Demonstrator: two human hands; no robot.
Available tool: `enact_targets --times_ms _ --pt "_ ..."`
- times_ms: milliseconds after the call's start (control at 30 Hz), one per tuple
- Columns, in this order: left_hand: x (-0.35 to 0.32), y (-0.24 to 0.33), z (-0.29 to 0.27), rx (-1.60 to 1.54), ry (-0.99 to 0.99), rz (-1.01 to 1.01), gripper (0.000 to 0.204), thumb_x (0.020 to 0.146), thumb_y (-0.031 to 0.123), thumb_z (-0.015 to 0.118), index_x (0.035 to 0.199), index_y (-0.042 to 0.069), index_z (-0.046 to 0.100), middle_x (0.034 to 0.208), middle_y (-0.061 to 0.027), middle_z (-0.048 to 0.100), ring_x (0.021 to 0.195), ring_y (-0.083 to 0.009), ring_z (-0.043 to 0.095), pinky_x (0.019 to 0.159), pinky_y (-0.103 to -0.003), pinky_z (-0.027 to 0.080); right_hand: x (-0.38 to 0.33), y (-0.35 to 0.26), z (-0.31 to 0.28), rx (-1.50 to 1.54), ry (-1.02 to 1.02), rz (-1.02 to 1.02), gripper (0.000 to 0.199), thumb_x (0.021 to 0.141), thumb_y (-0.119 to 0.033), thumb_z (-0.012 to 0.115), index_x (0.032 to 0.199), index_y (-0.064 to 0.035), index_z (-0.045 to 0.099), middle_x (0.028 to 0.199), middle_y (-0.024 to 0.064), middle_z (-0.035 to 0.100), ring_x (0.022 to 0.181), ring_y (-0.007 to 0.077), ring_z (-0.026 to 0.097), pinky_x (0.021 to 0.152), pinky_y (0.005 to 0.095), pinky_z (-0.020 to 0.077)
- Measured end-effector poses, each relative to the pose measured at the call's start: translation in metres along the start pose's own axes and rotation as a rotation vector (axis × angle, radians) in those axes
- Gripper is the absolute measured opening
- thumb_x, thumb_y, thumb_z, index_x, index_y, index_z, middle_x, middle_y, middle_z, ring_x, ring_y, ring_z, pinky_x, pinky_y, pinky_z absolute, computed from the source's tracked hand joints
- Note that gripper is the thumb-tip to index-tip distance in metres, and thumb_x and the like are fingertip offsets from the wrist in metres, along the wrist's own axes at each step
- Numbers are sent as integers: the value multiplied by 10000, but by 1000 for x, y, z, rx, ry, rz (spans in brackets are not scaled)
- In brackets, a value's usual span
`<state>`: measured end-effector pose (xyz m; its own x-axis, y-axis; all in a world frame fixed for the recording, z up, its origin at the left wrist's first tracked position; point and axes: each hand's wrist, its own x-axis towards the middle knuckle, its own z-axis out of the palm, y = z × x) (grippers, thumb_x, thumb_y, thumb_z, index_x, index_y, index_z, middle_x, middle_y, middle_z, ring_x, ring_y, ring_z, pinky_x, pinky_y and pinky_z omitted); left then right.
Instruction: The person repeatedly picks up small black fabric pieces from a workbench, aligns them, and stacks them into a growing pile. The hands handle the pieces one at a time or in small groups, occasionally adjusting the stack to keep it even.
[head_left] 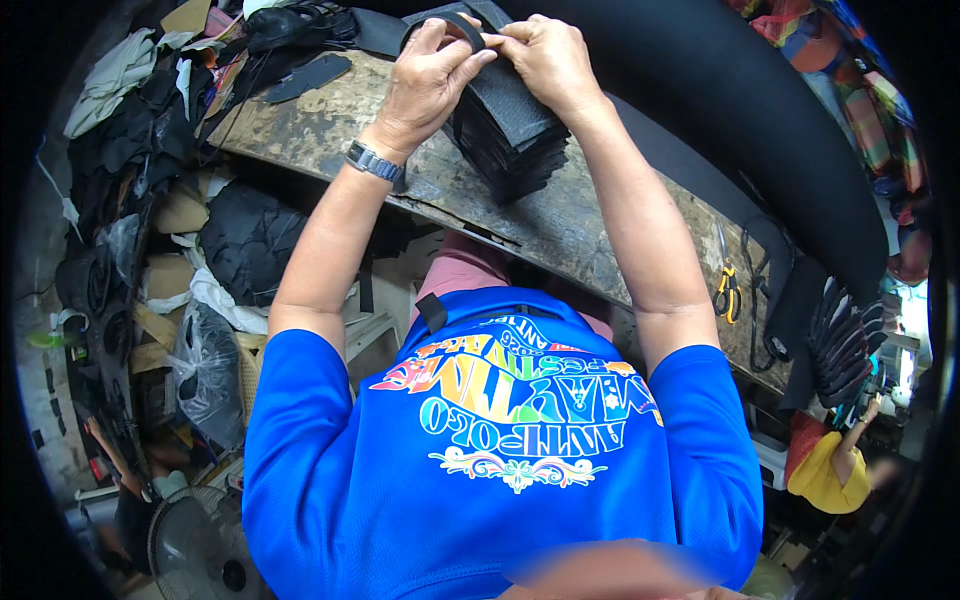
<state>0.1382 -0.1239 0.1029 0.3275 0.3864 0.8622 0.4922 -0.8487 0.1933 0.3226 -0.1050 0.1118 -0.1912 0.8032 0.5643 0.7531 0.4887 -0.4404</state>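
A black strap (pixel 468 28) is bent into a loop at the far edge of the workbench. My left hand (pixel 425 88) is closed on this strap, which curves around its fingers; a metal watch circles that wrist. Close by, my right hand (pixel 548 65) pinches at the strap's side, its fingertips almost meeting those of the left. Under both hands lies a thick stack of black textured fabric pieces (pixel 510 125), their layered edges fanning toward me. What exactly sits between the right fingertips is too small to make out.
The worn wooden workbench (pixel 310 125) runs across in front of me. Yellow-handled pliers (pixel 728 295) lie at its right, beside a thin black cord. A large black roll (pixel 740 90) lies beyond. Fabric scraps (pixel 130 90) heap up left; a fan (pixel 200 545) stands lower left. Another person (pixel 830 475) is at right.
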Motion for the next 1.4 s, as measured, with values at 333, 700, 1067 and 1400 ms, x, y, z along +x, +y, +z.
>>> enact_targets --times_ms 333,700,1067,1400 --pt "23 -8 -15 153 -431 9 210 951 217 568 1053 56 658 965 -143 622 966 -321 597 921 -458 449 -5 -4 2 -105 52 -171 160 848 -255 638 839 -108 700 828 140 614 778 339 637 705 448 507" --pt "46 -49 -7 -301 -645 -273 268 955 233 550 1068 41 699 972 -147 712 902 -259 689 780 -355 511 -8 -18 -8 40 57 -199 412 838 -81 583 1242 -150 635 900 143 626 857 342 637 784 438 505" --pt "58 -27 -20 56 -581 -239 254 761 299 752 764 45 750 663 -189 643 612 -288 644 594 -388 487 -8 -3 4 -9 110 -287 110 836 -133 605 866 -68 688 848 122 599 866 319 613 776 423 493" --pt "52 -15 -14 228 -492 -124 208 774 286 742 850 94 766 814 -171 657 799 -345 639 735 -452 495 -3 8 7 133 57 -96 187 785 -146 598 884 -50 724 918 154 688 952 340 615 867 441 486"
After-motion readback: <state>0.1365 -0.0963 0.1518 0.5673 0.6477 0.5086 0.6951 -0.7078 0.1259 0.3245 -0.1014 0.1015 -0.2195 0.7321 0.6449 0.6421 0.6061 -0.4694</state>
